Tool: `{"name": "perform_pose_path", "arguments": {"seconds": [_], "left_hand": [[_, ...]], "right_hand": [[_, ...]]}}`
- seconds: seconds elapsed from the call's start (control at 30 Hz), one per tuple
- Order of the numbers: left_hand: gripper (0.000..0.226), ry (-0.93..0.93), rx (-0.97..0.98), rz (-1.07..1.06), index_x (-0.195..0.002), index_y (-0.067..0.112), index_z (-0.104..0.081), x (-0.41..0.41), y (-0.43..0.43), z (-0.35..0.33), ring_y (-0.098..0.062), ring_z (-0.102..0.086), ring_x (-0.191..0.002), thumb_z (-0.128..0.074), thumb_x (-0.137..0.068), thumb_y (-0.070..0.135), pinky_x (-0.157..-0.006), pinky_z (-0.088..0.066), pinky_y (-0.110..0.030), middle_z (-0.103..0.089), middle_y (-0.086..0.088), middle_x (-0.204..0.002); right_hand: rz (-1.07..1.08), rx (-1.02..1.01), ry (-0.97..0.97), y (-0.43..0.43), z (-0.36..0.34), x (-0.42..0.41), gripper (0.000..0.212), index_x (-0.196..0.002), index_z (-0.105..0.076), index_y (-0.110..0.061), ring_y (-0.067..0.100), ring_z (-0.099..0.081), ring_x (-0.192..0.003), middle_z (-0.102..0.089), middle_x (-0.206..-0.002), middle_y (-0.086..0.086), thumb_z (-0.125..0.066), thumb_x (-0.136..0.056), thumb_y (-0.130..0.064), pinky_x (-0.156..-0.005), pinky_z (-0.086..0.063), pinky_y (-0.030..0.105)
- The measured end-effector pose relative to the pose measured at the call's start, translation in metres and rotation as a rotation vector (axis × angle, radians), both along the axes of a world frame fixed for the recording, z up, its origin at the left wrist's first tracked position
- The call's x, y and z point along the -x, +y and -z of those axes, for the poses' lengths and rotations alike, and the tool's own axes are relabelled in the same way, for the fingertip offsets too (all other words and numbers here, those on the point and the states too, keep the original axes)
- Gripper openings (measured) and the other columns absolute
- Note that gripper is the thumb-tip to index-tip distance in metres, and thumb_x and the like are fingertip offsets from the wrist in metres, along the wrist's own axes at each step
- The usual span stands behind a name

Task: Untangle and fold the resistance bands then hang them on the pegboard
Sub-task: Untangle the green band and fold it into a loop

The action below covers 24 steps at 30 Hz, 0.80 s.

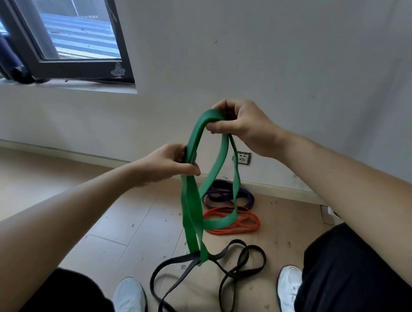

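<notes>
**Item 1, left hand** (pixel 167 163): at 9 o'clock, just beside the middle of my view. Its fingers and thumb are curled round two strands of the green band, gripping them together.

**Item 2, right hand** (pixel 244 127): at 1 o'clock, higher than the left. Thumb and fingertips pinch the top fold of the same band.

**Item 3, green band** (pixel 191 202): held in the air between both hands. It arches from the right hand's pinch down through the left hand's grip. From there it hangs in long loops toward 6 o'clock, and one loop swings out toward 5 o'clock.

**Item 4, black band** (pixel 174 260): on the floor at 6 o'clock, lying in loose crossing loops between the feet. The green band's lowest fold wraps round it where the two touch, and I read them as tangled there.

**Item 5, orange band** (pixel 256 225): coiled flat on the floor at 5 o'clock, behind the hanging green loop.

**Item 6, purple band** (pixel 250 198): coiled on the floor just beyond the orange one, near the skirting.

**Item 7, surroundings**:
- A wall socket (pixel 244 158) at 3 o'clock, low on the pale wall.
- A dark-framed window (pixel 64 31) at 10 o'clock.
- Two white shoes (pixel 129 296) along the bottom edge.
- A scuffed, light-tiled floor (pixel 126 223).
</notes>
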<state>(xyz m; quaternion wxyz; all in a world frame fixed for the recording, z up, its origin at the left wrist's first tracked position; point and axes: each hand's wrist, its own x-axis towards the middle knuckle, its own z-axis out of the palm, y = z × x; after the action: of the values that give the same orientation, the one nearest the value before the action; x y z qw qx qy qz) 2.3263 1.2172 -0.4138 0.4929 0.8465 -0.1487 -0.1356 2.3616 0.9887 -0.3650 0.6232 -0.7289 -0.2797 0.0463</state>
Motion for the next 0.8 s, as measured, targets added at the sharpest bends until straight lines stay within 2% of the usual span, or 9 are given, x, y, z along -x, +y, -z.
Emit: {"name": "perform_pose_path", "arguments": {"seconds": [0.13,0.23,0.3,0.4,0.47,0.53,0.6,0.7,0.8], "left_hand": [[0.033,0.084,-0.054,0.070,-0.121,0.013,-0.061,0.001,0.000,0.014,-0.022,-0.071,-0.108,-0.074,-0.091,0.016,-0.104,-0.053,-0.044,-0.074,-0.010,-0.113],[0.030,0.090,-0.031,0.060,-0.117,0.013,-0.061,0.001,-0.003,0.011,-0.026,-0.071,-0.108,-0.073,-0.091,0.021,-0.101,-0.055,-0.042,-0.073,-0.012,-0.111],[0.025,0.071,0.004,0.057,-0.107,0.009,-0.060,0.001,-0.001,0.004,-0.032,-0.072,-0.101,-0.071,-0.089,0.023,-0.096,-0.057,-0.043,-0.068,-0.014,-0.103],[0.025,0.016,0.097,0.006,-0.100,0.007,-0.057,0.005,0.004,-0.004,-0.028,-0.066,-0.083,-0.065,-0.083,0.024,-0.090,-0.056,-0.044,-0.059,-0.008,-0.090],[0.027,-0.021,0.191,-0.035,-0.105,0.006,-0.057,0.006,0.004,-0.011,-0.024,-0.062,-0.080,-0.062,-0.083,0.021,-0.088,-0.054,-0.043,-0.055,-0.005,-0.087],[0.035,-0.048,0.232,-0.034,-0.115,0.004,-0.059,0.008,-0.002,-0.019,-0.021,-0.062,-0.079,-0.059,-0.084,0.020,-0.085,-0.055,-0.038,-0.055,-0.005,-0.087],[0.038,-0.065,0.223,0.001,-0.118,0.002,-0.060,0.010,-0.010,-0.023,-0.021,-0.065,-0.081,-0.057,-0.085,0.019,-0.084,-0.055,-0.035,-0.057,-0.006,-0.087],[0.032,-0.079,0.174,0.051,-0.112,-0.001,-0.062,0.014,-0.020,-0.024,-0.022,-0.068,-0.085,-0.059,-0.085,0.016,-0.086,-0.055,-0.039,-0.062,-0.007,-0.089],[0.026,-0.099,0.098,0.072,-0.121,0.002,-0.062,0.015,-0.024,-0.021,-0.023,-0.070,-0.091,-0.062,-0.095,0.005,-0.089,-0.057,-0.038,-0.068,-0.012,-0.101]], "right_hand": [[0.034,-0.198,0.103,-0.007,-0.005,-0.002,0.015,-0.096,-0.062,-0.007,0.018,-0.066,-0.078,-0.066,-0.087,0.004,-0.069,-0.089,0.004,-0.092,-0.056,0.040],[0.077,-0.180,0.117,-0.021,-0.007,-0.007,0.012,-0.096,-0.063,-0.008,0.018,-0.063,-0.074,-0.063,-0.086,0.002,-0.071,-0.090,-0.003,-0.092,-0.055,0.045],[0.101,-0.040,0.113,-0.038,-0.006,-0.015,0.015,-0.099,-0.063,-0.007,0.021,-0.060,-0.077,-0.061,-0.086,0.003,-0.074,-0.089,-0.008,-0.087,-0.054,0.042],[0.003,0.350,0.174,-0.061,0.002,-0.022,0.027,-0.107,-0.064,-0.006,0.031,-0.060,-0.088,-0.063,-0.091,0.008,-0.077,-0.084,-0.011,-0.089,-0.055,0.051],[-0.130,0.608,0.223,-0.061,0.012,-0.019,0.036,-0.111,-0.065,-0.007,0.029,-0.065,-0.089,-0.064,-0.096,0.014,-0.081,-0.079,-0.015,-0.091,-0.057,0.053],[-0.234,0.721,0.234,-0.052,0.020,-0.010,0.032,-0.110,-0.066,-0.006,0.021,-0.069,-0.087,-0.065,-0.093,0.009,-0.080,-0.083,-0.012,-0.089,-0.060,0.046],[-0.277,0.685,0.224,-0.039,0.022,-0.003,0.027,-0.108,-0.065,-0.004,0.017,-0.070,-0.085,-0.067,-0.089,0.002,-0.079,-0.085,-0.009,-0.085,-0.059,0.037],[-0.246,0.477,0.205,-0.023,0.022,0.004,0.032,-0.113,-0.063,-0.002,0.015,-0.069,-0.084,-0.067,-0.092,0.005,-0.078,-0.085,-0.006,-0.074,-0.055,0.024],[-0.167,0.356,0.139,-0.012,0.020,0.007,0.033,-0.112,-0.064,-0.002,0.010,-0.066,-0.080,-0.068,-0.089,0.004,-0.080,-0.084,-0.006,-0.069,-0.050,0.019]]}}
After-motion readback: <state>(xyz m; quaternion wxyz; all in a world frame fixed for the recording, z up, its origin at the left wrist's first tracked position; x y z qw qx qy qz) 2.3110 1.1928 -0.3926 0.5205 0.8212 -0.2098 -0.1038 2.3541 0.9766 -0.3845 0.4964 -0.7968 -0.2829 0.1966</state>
